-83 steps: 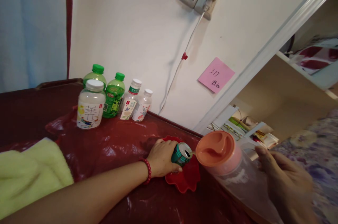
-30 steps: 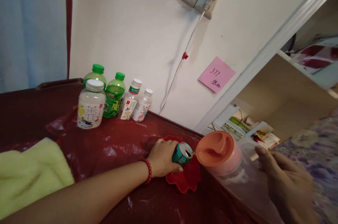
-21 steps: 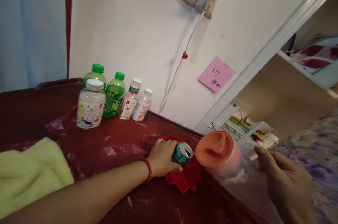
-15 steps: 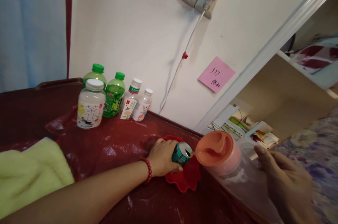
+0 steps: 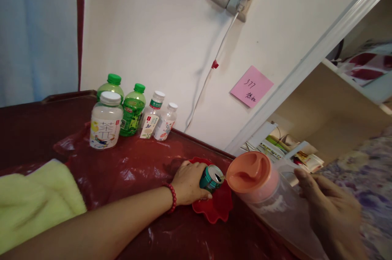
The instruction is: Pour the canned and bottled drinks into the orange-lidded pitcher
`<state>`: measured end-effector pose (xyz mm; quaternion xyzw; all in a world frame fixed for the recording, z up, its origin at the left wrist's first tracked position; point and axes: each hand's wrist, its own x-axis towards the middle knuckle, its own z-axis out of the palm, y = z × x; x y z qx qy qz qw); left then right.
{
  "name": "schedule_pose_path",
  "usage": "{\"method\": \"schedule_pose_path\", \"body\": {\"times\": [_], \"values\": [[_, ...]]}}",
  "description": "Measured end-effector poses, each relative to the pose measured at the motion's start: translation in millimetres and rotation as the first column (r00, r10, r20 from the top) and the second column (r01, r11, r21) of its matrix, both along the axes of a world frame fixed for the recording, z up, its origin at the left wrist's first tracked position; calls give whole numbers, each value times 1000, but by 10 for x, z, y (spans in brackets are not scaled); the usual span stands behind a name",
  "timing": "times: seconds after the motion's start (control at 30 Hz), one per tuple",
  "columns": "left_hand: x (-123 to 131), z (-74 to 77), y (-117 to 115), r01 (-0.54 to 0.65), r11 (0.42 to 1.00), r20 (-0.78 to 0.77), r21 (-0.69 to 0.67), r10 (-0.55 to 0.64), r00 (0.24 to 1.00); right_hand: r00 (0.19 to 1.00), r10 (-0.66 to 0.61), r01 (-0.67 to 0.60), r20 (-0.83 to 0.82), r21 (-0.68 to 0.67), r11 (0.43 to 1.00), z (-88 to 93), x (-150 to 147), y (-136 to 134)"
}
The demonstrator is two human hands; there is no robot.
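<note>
My left hand (image 5: 188,182) is wrapped round a teal drink can (image 5: 211,178) with an open top, which stands on a red scalloped dish (image 5: 219,207) on the dark red table (image 5: 137,166). A red bead bracelet sits on that wrist. My right hand (image 5: 329,211) grips the handle side of a clear plastic pitcher (image 5: 275,207) with an orange lid (image 5: 249,172). The pitcher is tilted with its spout right at the can's opening. No stream of liquid is visible.
Several bottles (image 5: 105,119) with green and white caps stand at the back by the wall. A yellow-green towel (image 5: 36,198) lies at the left. A pink sticky note (image 5: 251,86), switches and a white cable are on the wall. Shelves open at right.
Almost nothing differs; the pitcher's lid has shifted very slightly toward the can, and both hands keep their grips.
</note>
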<state>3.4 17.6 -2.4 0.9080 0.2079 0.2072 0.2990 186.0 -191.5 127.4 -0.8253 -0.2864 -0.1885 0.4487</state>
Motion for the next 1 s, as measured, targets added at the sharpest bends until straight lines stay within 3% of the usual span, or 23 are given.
{"method": "schedule_pose_path", "body": {"times": [1.0], "values": [[-2,-8,4,2,1000,10,2,-2,1000,1000,7,-7,-9,9,1000,-24,-18,9]]}}
